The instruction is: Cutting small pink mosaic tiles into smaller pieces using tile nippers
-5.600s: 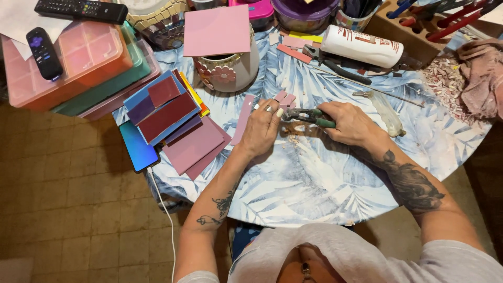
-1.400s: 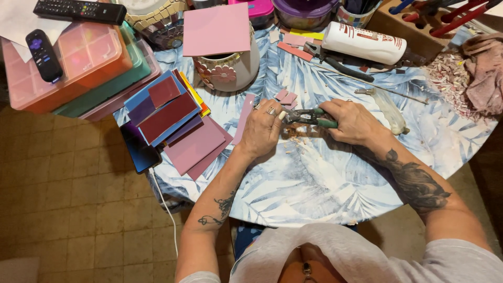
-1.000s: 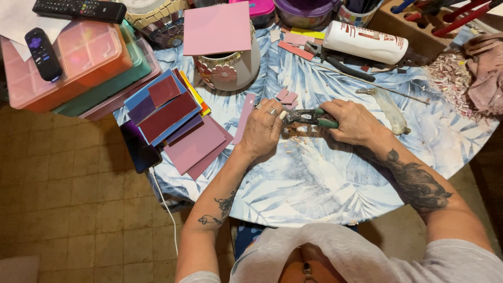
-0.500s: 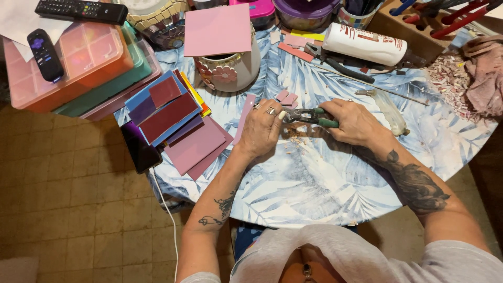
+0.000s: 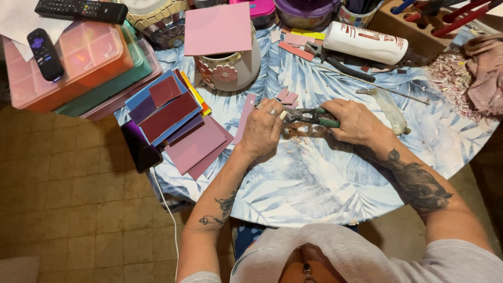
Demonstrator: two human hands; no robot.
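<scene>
The right hand (image 5: 356,121) is clenched around the green handles of a pair of nippers (image 5: 309,116), which lie level just above the surface (image 5: 314,178), their metal head pointing toward the left hand (image 5: 264,128). The left hand, with rings on its fingers, is curled with its fingertips at the head of the nippers; it seems to pinch something small there, but what it holds cannot be told. Small pale chips (image 5: 296,137) lie on the surface right beneath the tool.

Just beside the left hand, a narrow pink strip (image 5: 244,118) lies on the leaf-patterned cloth, and a few pink pieces (image 5: 287,97) sit just beyond the fingers. Further left, a stack of coloured sheets (image 5: 173,120) in red, blue, purple and pink spreads to the edge, next to a dark phone (image 5: 140,148) with a white cable hanging down. A mosaic pot (image 5: 230,71) stands behind the hands, with a pink square sheet (image 5: 219,29) resting on top. A white bottle (image 5: 367,43) lies on its side at the far right, near black pliers (image 5: 335,60). Plastic boxes (image 5: 78,63) sit at the far left, with two remotes (image 5: 44,47) on them. A heap of shards (image 5: 450,81) lies beside a pink cloth (image 5: 484,73).
</scene>
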